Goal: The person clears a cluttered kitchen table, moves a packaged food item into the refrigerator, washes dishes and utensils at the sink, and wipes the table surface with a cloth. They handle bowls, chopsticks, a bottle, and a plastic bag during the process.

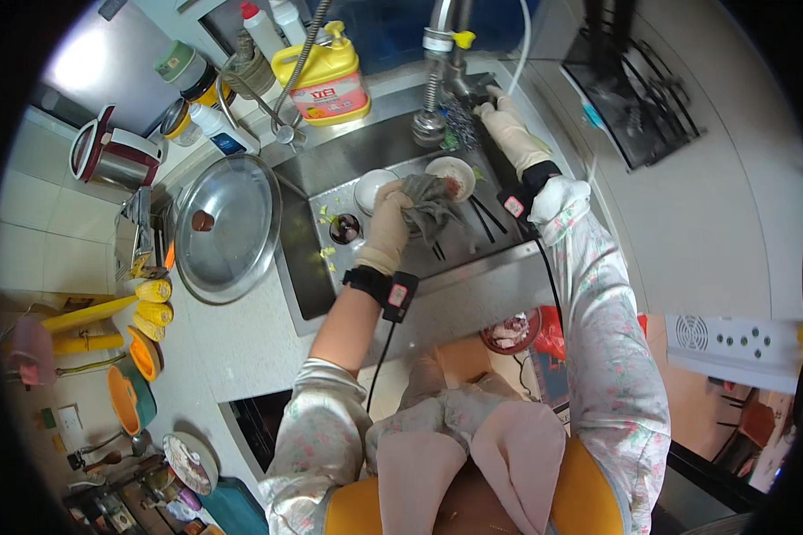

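Over rectangular steel sink, left hand grips crumpled grey cloth, hiding part of round white bowl. Right hand at far right corner; cannot tell grip. Steel spring tap hangs between; black chopsticks right, yellow plastic jug far left.

The rag is dull grey-green. Cream gloving covers the left grip and the right grip, and the wristbands are black. Pale sleeves carry a scattered pink-and-green floral print. The sink is silver-grey, the bowl white, the chopsticks black. A pink label marks the yellow detergent jug. The tabletop is light grey; the corn cobs are yellow.
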`<state>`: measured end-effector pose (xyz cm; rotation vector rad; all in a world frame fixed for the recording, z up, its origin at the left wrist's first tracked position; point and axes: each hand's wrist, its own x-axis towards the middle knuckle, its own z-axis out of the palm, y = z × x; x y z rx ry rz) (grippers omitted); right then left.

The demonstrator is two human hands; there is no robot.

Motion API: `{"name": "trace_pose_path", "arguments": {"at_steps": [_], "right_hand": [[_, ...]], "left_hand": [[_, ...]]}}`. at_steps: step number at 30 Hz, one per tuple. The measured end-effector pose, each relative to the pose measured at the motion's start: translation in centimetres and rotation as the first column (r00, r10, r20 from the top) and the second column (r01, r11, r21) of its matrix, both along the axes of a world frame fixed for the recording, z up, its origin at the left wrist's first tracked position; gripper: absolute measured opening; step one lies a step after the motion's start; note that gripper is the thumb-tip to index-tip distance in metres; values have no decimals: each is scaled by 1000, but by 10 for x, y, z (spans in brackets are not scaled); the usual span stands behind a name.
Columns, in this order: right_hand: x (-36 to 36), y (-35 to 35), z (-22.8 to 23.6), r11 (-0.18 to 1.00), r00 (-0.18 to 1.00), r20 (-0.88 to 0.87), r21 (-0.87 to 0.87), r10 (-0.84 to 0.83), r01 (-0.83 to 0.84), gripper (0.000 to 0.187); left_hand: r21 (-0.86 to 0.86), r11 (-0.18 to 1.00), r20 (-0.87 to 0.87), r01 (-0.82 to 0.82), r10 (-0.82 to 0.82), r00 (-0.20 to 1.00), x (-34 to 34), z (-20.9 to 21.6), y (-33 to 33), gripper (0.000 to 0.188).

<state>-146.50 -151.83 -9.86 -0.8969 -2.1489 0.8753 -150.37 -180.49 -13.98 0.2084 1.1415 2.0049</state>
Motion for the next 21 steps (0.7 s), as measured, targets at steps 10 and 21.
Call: {"name": "trace_pose_path", "arguments": {"at_steps": [10, 21], "right_hand": [[-32, 59, 7, 987, 980, 190, 158, -66, 36, 34], [-20, 47, 14, 972, 976, 215, 233, -28, -23, 31]], "left_hand": [[235, 965, 373, 114, -198, 907, -29, 1, 27, 57], [314, 937, 277, 152, -244, 929, -35, -3, 54, 57]]}}
